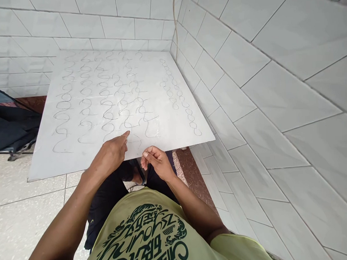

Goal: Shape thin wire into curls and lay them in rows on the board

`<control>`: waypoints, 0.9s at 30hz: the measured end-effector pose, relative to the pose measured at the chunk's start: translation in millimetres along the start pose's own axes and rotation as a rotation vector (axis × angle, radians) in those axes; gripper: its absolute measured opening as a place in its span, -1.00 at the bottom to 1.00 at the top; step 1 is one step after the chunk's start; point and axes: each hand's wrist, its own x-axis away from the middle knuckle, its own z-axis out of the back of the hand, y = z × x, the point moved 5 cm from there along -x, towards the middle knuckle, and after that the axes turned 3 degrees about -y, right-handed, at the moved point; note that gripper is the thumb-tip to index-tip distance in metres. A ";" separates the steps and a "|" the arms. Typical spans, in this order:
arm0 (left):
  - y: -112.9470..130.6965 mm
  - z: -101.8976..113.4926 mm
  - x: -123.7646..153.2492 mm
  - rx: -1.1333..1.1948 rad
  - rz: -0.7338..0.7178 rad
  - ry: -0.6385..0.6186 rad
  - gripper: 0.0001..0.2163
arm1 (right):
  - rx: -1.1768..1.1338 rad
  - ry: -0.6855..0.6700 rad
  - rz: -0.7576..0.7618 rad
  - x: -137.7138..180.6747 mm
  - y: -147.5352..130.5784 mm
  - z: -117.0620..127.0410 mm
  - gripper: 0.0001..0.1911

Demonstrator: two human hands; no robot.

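Observation:
A white tabletop [173,122] in front of me bears rows of thin dark S-shaped curves [108,113] and chains of small loops [186,103]. I cannot tell whether these are drawn lines or laid strands. My left hand [114,151] is over the near part of the board, its index finger stretched out and its tip at one of the curves. The other fingers are bent under. At the near edge, my right hand [156,161] has its thumb and index finger pinched together. What they hold, if anything, is too fine to make out. A faint curve [138,142] lies between both hands.
White tiled walls [246,104] meet in a corner behind and right of the board. A thin cable [175,27] hangs down that corner. Dark folded fabric on a frame [11,124] stands at the left. My legs [107,196] are below the near edge.

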 end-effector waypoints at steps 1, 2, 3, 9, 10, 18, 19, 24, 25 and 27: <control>-0.6 2.3 -2.4 -0.011 -0.016 -0.020 -0.47 | 0.000 0.003 0.003 -0.4 -1.2 0.3 -0.66; -0.7 4.1 -4.7 -0.021 -0.031 -0.038 -0.47 | 0.000 0.005 0.009 -0.8 -2.1 0.5 -0.66; -0.7 5.5 -6.8 -0.034 -0.042 -0.055 -0.46 | 0.004 0.004 0.013 -1.0 -2.5 0.6 -0.66; 4.4 13.0 -19.0 -0.033 -0.027 -0.037 -0.50 | 0.033 0.023 0.001 -1.0 1.8 2.3 -0.66; 5.5 13.9 -20.4 0.006 -0.014 -0.021 -0.51 | 0.024 0.032 0.012 -1.4 1.9 2.8 -0.66; -1.8 -13.5 -11.6 0.639 0.239 0.044 -0.40 | -0.011 0.098 0.032 -7.4 1.9 8.7 -0.67; -1.9 -19.2 -9.0 0.734 0.271 0.050 -0.37 | -0.007 0.100 0.027 -7.8 2.5 9.1 -0.67; 1.9 -41.0 2.9 1.087 0.413 0.025 -0.48 | -0.007 0.088 -0.011 -9.3 7.6 7.7 -0.64; 2.6 -43.3 4.8 1.130 0.428 0.022 -0.52 | -0.013 0.083 -0.017 -9.6 8.2 6.8 -0.64; 4.0 -46.7 7.7 1.179 0.437 0.025 -0.58 | -0.023 0.070 -0.037 -9.9 9.4 4.9 -0.63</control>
